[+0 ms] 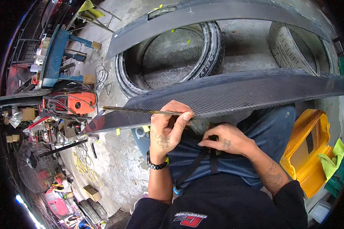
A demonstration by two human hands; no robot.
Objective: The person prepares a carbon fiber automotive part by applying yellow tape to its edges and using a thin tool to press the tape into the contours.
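A long dark panel with a carbon-fibre weave point(240, 93) lies across in front of me, over my knees. At its near edge my left hand point(167, 131) pinches a thin, straight dark-and-brass strip point(135, 110). The strip points left over the panel's narrowing end, and its exact kind does not show. My right hand point(226, 140) is beneath the near edge, over my lap, with thumb and forefinger pressed together. Whether anything small is between those fingertips is hidden.
A second dark panel point(202, 23) spans the tyres point(212, 53) beyond. To the right stands a yellow plastic container point(290, 152) with a lime-green cloth point(334, 158). On the left are a blue stand point(55, 57), an orange-red machine point(82, 103) with cables and a floor fan point(34, 168).
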